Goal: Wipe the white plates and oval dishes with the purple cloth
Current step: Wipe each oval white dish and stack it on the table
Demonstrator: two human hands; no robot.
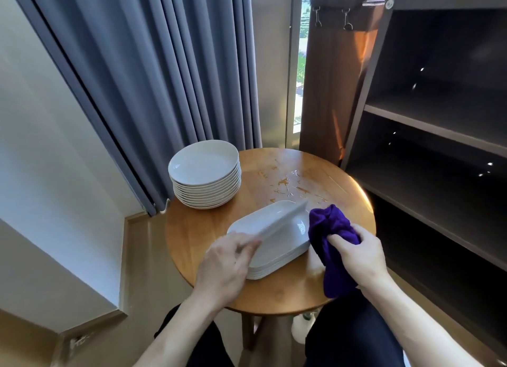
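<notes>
A stack of several round white plates (204, 174) stands at the back left of the round wooden table (274, 290). Near the front lies a stack of white oval dishes (285, 246). My left hand (225, 268) grips the near end of the top oval dish (285, 221) and holds it tilted up on its edge above the stack; the dish looks blurred. My right hand (359, 257) holds the bunched purple cloth (333, 243) just right of the dishes, with part of the cloth hanging down past the table edge.
Wet streaks and worn patches (293, 185) mark the tabletop behind the dishes. A dark open shelf unit (439, 125) stands close on the right. Grey curtains (153, 78) hang behind the table. My legs are under the table's near edge.
</notes>
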